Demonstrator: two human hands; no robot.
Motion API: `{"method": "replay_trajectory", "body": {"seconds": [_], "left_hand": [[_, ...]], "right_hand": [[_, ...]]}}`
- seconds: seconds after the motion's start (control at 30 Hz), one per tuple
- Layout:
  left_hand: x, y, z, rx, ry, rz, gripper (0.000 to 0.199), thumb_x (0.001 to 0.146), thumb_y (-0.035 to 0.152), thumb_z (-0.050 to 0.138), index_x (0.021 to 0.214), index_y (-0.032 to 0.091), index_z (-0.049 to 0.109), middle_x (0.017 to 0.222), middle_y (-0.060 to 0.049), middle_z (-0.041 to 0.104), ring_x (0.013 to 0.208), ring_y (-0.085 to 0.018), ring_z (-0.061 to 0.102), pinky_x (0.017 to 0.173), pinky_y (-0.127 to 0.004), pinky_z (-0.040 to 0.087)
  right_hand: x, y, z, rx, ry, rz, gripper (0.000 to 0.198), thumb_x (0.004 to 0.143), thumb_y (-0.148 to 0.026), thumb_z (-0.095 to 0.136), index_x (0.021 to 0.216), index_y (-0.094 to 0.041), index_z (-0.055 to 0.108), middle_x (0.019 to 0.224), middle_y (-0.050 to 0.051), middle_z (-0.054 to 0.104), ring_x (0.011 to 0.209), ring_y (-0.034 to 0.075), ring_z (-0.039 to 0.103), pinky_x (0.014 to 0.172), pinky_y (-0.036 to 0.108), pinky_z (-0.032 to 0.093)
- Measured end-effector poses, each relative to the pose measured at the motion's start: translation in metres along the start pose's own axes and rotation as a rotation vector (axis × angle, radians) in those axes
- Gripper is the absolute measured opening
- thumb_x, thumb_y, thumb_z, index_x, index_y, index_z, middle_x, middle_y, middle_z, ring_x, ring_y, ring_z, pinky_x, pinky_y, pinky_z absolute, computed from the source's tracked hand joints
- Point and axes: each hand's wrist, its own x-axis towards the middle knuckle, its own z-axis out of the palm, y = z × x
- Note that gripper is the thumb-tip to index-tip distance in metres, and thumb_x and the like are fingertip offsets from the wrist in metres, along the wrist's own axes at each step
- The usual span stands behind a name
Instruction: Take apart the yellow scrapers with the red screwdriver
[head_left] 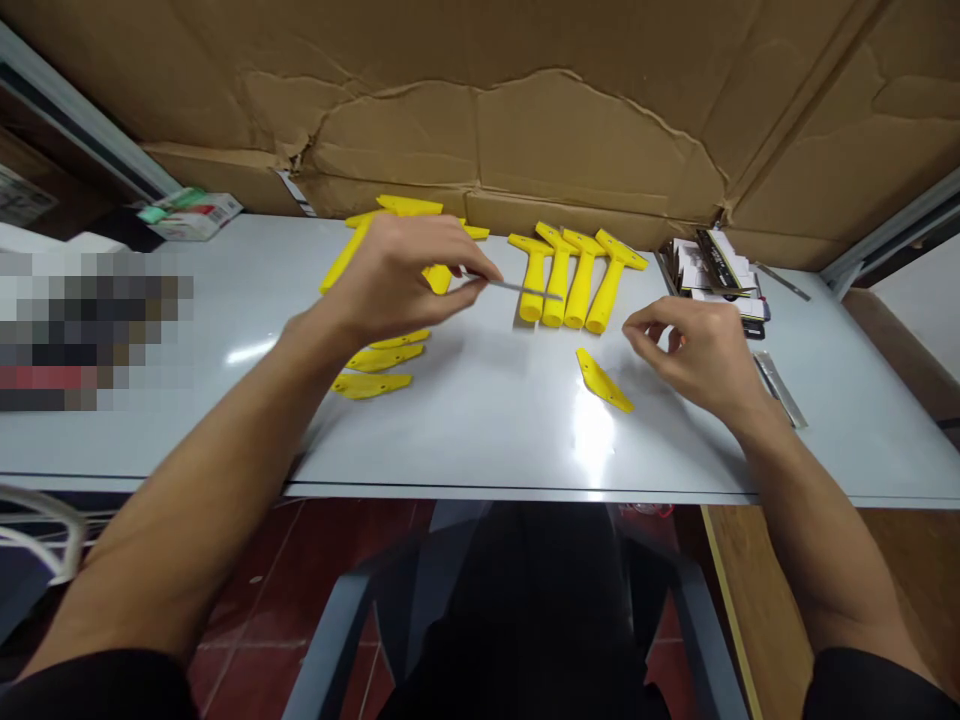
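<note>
My left hand (412,275) pinches one end of a thin grey metal blade (529,291) between thumb and fingertips, held above the table. The blade's free end points right, in front of a row of yellow scraper handles (559,285) with T-shaped heads. My right hand (697,350) hovers at the right with thumb and fingers pressed together; whatever may be in that pinch is hidden. Just left of it, a flat yellow scraper head piece (602,383) lies on the table. Several similar yellow pieces (373,385) lie below my left hand, which partly covers more yellow scraper handles (345,262).
The glossy white table (480,440) backs onto a cardboard wall (480,130). Small black-and-white packs (720,270) are piled at the right, near flat metal strips (780,390). A small box (196,215) stands at the back left. A blue-grey chair (330,640) is below the front edge.
</note>
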Motion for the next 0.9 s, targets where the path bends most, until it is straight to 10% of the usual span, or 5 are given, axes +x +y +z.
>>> {"method": "replay_trajectory", "body": {"seconds": [0.3, 0.47, 0.57, 0.7, 0.9], "left_hand": [[-0.002, 0.026, 0.045, -0.063, 0.02, 0.071, 0.017, 0.102, 0.02, 0.069, 0.104, 0.026, 0.084, 0.094, -0.003, 0.084, 0.086, -0.02, 0.076, 0.079, -0.034, 0.058], [-0.005, 0.026, 0.052, -0.106, 0.007, 0.124, 0.027, 0.107, 0.028, 0.069, 0.131, 0.022, 0.08, 0.117, -0.009, 0.084, 0.105, -0.024, 0.077, 0.093, -0.039, 0.062], [-0.007, 0.02, 0.051, -0.033, -0.039, 0.082, 0.031, 0.109, 0.031, 0.063, 0.132, 0.019, 0.079, 0.121, -0.012, 0.083, 0.111, -0.026, 0.077, 0.098, -0.042, 0.061], [-0.01, 0.017, 0.051, 0.037, -0.14, 0.029, 0.029, 0.108, 0.03, 0.058, 0.124, 0.02, 0.082, 0.118, -0.012, 0.083, 0.109, -0.026, 0.077, 0.094, -0.04, 0.06], [-0.01, 0.016, 0.053, 0.045, -0.184, 0.005, 0.028, 0.105, 0.028, 0.06, 0.12, 0.023, 0.083, 0.118, -0.011, 0.083, 0.106, -0.026, 0.077, 0.091, -0.04, 0.059]], "right_hand": [[-0.011, -0.018, 0.026, -0.037, -0.021, -0.279, 0.035, 0.105, -0.039, 0.06, 0.128, -0.021, 0.079, 0.119, 0.001, 0.078, 0.102, 0.007, 0.074, 0.089, 0.02, 0.059], [-0.055, -0.01, -0.001, -0.375, 0.371, -0.31, 0.024, 0.099, -0.019, 0.065, 0.112, -0.024, 0.084, 0.112, -0.004, 0.079, 0.095, 0.003, 0.076, 0.079, 0.016, 0.054], [-0.096, 0.024, -0.037, -0.599, 0.565, -0.052, 0.022, 0.096, -0.023, 0.066, 0.106, -0.022, 0.085, 0.107, -0.001, 0.08, 0.093, 0.009, 0.077, 0.078, 0.023, 0.053], [-0.14, 0.072, -0.062, -0.745, 0.376, 0.431, 0.042, 0.099, -0.032, 0.056, 0.128, -0.021, 0.084, 0.119, 0.009, 0.078, 0.101, 0.022, 0.077, 0.076, 0.034, 0.045], [-0.159, 0.076, -0.052, -0.746, 0.153, 0.515, 0.043, 0.096, -0.039, 0.058, 0.13, -0.026, 0.083, 0.129, 0.005, 0.076, 0.1, 0.022, 0.072, 0.066, 0.027, 0.024]]}}
